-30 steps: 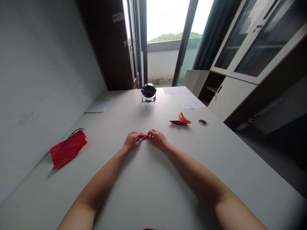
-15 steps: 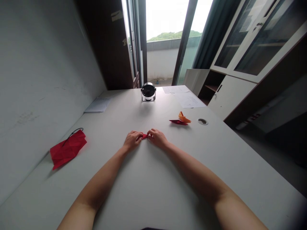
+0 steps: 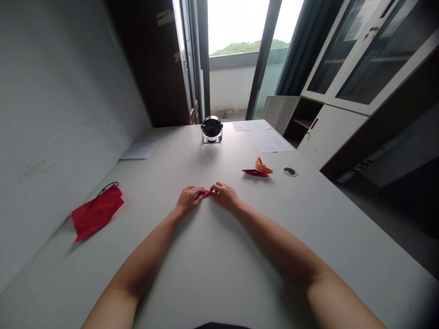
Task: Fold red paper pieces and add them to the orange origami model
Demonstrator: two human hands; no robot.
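Note:
A small folded piece of red paper [image 3: 206, 193] lies on the white table [image 3: 206, 256] between my two hands. Its left end is gripped by the fingers of my left hand [image 3: 190, 198], which cover part of it. My right hand [image 3: 224, 195] pinches the other end between thumb and fingertips. Both hands rest low against the tabletop. To the right, beyond my right hand, sit an orange folded paper piece [image 3: 263, 167] and a dark red folded paper piece [image 3: 254, 172], touching or overlapping.
A creased red sheet [image 3: 98, 212] with a black cord [image 3: 104, 193] lies at the left by the wall. A round device on a metal stand [image 3: 211, 130] stands at the back. Printed papers [image 3: 274, 140] lie behind, and a cable hole [image 3: 290, 172] is at the right.
The view has shifted very slightly. Both hands stay in the same place on the red paper, with no clear change in their grip.

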